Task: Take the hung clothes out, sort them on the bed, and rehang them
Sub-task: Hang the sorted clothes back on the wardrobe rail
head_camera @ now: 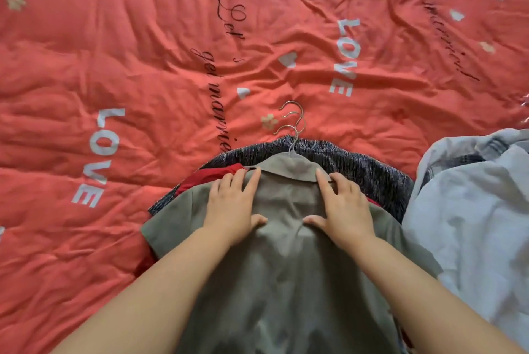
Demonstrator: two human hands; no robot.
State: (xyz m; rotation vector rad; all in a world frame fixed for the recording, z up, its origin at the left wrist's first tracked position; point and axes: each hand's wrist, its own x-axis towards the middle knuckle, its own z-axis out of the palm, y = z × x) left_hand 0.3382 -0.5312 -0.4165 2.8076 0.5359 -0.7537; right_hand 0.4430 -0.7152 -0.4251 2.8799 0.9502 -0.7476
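— What are the hands doing?

— Both are lying palm-down on the olive-green shirt (286, 262). The left hand (233, 206) is pressing on one shoulder of it, fingers straight and slightly spread, the fingertips reaching the collar's edge. The right hand (345, 206) is mirroring it on the other shoulder. Neither is gripping anything: both are resting flat and relaxed, thumbs pointing inward toward each other, with a little fabric puckering between them.

— And where is the shirt lying?

— It is lying on top of other garments on the coral-red bedcover (128, 53), its collar pointing away from the person and its lower part running out of view at the bottom. A red garment (214, 176) is peeking out beneath it on the left. A dark blue speckled knit (363, 164) is showing under both, fanning around the collar.

— Are the hangers showing?

— Three metal hanger hooks (293, 121) are sticking out beyond the collar, one behind the other, over the bedcover. The rest of each hanger is mostly hiding inside the clothes.

— Anything lying beside them?

— A heap of pale blue clothes (472, 210) is sitting just to the right, touching the knit's edge. The bedcover is lying wrinkled and is showing white "LOVE" lettering, small hearts and dark cursive script.
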